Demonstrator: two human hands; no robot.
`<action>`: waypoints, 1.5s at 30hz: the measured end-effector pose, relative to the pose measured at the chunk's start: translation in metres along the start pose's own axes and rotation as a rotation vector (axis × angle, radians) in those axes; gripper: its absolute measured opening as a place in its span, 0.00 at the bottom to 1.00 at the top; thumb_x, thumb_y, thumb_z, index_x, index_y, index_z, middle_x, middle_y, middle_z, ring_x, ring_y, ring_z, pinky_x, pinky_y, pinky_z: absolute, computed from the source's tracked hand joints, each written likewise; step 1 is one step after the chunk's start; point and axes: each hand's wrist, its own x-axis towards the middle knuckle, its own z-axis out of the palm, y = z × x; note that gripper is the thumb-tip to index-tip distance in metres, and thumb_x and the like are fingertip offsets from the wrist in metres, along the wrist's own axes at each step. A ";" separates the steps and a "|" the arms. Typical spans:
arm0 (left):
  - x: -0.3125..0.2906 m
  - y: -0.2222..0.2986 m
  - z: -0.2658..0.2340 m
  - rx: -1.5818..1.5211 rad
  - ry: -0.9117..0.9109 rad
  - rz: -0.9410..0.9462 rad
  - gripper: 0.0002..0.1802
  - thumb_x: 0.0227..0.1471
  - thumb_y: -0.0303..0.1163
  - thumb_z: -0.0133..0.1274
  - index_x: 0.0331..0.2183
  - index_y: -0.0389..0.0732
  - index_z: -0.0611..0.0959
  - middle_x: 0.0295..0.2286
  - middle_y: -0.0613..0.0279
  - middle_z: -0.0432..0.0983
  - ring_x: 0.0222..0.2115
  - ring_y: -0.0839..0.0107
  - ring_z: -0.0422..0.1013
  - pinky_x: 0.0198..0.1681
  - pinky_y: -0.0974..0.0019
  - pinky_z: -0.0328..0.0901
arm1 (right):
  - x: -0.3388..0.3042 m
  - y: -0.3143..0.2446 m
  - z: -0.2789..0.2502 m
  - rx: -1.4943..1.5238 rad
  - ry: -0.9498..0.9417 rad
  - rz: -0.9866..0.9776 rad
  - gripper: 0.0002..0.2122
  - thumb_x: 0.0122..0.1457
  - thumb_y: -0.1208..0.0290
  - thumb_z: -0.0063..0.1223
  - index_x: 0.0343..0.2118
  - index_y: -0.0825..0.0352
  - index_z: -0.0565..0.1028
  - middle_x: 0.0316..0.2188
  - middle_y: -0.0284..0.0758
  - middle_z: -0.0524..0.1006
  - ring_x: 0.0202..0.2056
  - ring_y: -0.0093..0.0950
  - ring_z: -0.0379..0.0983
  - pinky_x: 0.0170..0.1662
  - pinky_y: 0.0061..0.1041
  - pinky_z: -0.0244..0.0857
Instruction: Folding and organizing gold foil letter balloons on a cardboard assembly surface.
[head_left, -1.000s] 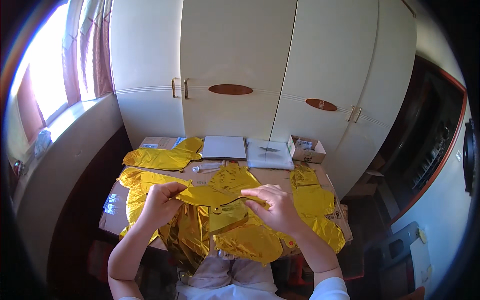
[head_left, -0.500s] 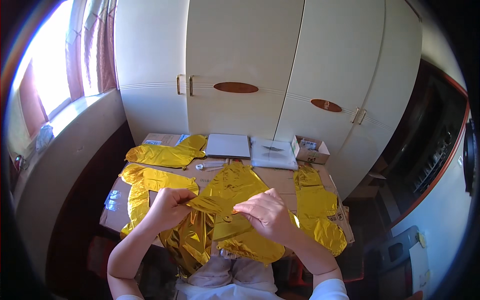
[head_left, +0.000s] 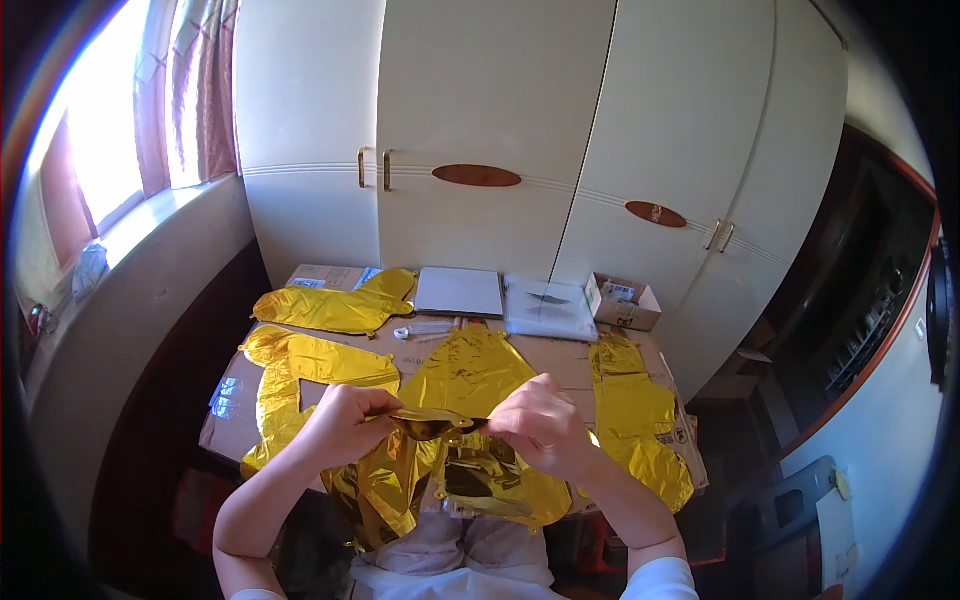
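Gold foil balloons, flat and crinkled, lie over the table in front of me. My left hand (head_left: 352,425) pinches the edge of one gold foil balloon (head_left: 385,490), whose shiny body hangs over the table's near edge towards my lap. My right hand (head_left: 542,425) is closed on the other end of the same edge, so a strip of foil stretches between both hands. Under and behind it lies another flat gold balloon (head_left: 465,365). Whether my right fingers also hold something small cannot be made out.
More gold balloons lie at the left (head_left: 320,355), back left (head_left: 335,308) and right (head_left: 635,420). Cardboard (head_left: 565,365) covers the table. Along the back are a grey-white flat panel (head_left: 458,292), a clear plastic packet (head_left: 550,308), a small open box (head_left: 625,302) and a white tape roll (head_left: 401,333).
The stretched foil edge has tilted, now showing as a narrow, gaping strip. My right hand has turned slightly with its fingers curled more, and my left hand has shifted a little down.
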 end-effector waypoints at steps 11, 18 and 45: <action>0.000 0.002 0.001 0.008 -0.025 0.017 0.11 0.46 0.26 0.58 0.34 0.34 0.84 0.24 0.55 0.80 0.24 0.71 0.76 0.30 0.70 0.68 | 0.001 -0.004 -0.009 -0.020 -0.047 0.057 0.09 0.48 0.75 0.64 0.33 0.61 0.78 0.30 0.28 0.77 0.32 0.29 0.73 0.39 0.30 0.62; 0.024 0.024 -0.008 0.103 0.022 0.126 0.14 0.41 0.23 0.56 0.35 0.35 0.83 0.24 0.52 0.78 0.25 0.61 0.77 0.31 0.67 0.69 | 0.004 -0.008 -0.014 0.074 0.043 0.492 0.08 0.51 0.72 0.61 0.34 0.64 0.77 0.34 0.31 0.80 0.38 0.31 0.77 0.45 0.30 0.66; 0.199 0.011 0.031 0.426 0.278 0.368 0.10 0.51 0.32 0.53 0.35 0.41 0.83 0.25 0.51 0.79 0.28 0.52 0.76 0.35 0.55 0.70 | 0.073 0.060 -0.137 -1.048 -0.030 -0.459 0.14 0.56 0.55 0.58 0.33 0.62 0.74 0.16 0.23 0.62 0.14 0.16 0.59 0.18 0.20 0.53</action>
